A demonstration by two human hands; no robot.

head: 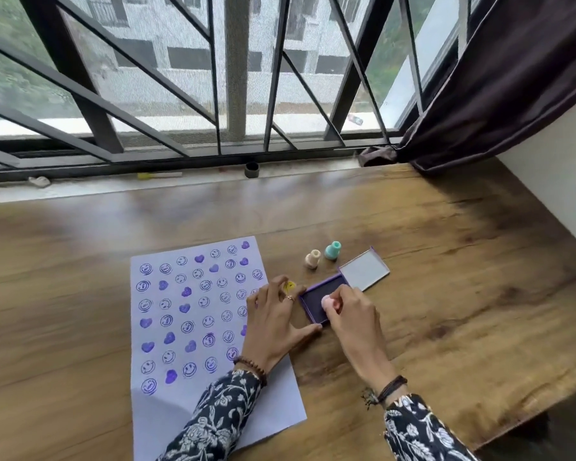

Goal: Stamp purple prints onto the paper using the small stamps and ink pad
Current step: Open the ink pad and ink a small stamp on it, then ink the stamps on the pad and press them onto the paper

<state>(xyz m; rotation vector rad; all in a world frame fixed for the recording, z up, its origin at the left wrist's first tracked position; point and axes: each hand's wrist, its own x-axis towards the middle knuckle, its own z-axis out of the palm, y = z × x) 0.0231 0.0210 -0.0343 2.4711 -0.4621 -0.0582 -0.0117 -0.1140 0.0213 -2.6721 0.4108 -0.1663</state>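
Observation:
A white paper [193, 327] lies on the wooden table, covered with several purple smiley and heart prints. To its right sits the open purple ink pad [316, 296], its lid [364, 270] folded back. My right hand [350, 314] pinches a small pink stamp [328, 302] and presses it down on the pad. My left hand [275, 319] rests flat across the paper's right edge, thumb against the pad's near corner, steadying it. A yellow stamp [290, 285] peeks out behind my left fingers. A beige stamp [312, 259] and a teal stamp [332, 250] stand upright behind the pad.
The wooden table [446, 261] runs back to a window sill with black bars [213, 94]. A small black cap [251, 169], a yellow stick [153, 176] and a pale object [40, 181] lie on the sill. A dark curtain [496, 78] hangs at right.

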